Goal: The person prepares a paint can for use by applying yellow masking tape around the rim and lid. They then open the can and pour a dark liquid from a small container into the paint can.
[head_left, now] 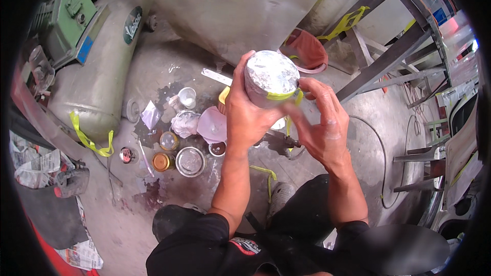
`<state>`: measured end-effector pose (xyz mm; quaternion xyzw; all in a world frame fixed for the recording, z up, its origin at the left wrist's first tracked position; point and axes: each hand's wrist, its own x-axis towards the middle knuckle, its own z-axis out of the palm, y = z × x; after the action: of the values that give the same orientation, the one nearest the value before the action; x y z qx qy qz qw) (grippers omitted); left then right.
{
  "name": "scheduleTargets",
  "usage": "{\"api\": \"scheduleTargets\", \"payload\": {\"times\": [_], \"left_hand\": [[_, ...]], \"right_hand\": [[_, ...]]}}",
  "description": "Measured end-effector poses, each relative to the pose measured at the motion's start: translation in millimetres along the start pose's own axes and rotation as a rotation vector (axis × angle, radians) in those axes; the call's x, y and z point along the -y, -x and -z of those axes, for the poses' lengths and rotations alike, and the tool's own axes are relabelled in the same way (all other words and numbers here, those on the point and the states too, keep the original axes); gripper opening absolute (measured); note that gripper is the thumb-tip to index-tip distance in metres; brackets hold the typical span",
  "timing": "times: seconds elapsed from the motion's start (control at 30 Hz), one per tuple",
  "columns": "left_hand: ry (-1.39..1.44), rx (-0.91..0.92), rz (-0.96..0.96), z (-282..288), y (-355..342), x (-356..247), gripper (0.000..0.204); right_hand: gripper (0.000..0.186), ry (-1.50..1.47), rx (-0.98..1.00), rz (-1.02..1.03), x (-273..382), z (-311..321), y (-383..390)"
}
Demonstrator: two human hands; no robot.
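Observation:
My left hand (243,117) is wrapped around a round can (271,74), raised in front of me and tilted so its silvery-white, smeared end faces up. A band of yellow-green tape (281,95) runs along the near side of its rim. On the right side of the can, my right hand (325,125) has curled fingers at the tape, with the thumb smeared by motion. A loose tape strip hangs below, between the hands. Behind my left wrist, a pale pink funnel-like piece (212,124) lies among the things on the floor.
Lidded tins (191,161), a white cup (187,97) and crumpled cloth (185,123) stand on the stained floor at left. An air compressor tank (99,71) lies beyond. A pinkish basket (307,51), metal frame (394,61) and black hose (381,174) are to the right.

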<state>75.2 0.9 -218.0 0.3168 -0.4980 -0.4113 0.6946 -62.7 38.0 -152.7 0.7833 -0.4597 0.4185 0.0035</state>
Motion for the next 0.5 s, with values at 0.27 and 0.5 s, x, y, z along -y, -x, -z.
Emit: {"api": "scheduleTargets", "payload": {"times": [0.27, 0.5], "left_hand": [[-0.127, 0.002, 0.029, -7.4, -1.2, 7.9, 0.098], [-0.345, -0.046, -0.002, 3.7, -2.1, 18.6, 0.098]], "right_hand": [[0.03, 0.009, -0.091, -0.021, -12.1, 2.8, 3.9], [0.029, -0.386, 0.032, -0.174, -10.7, 19.9, 8.1]]}}
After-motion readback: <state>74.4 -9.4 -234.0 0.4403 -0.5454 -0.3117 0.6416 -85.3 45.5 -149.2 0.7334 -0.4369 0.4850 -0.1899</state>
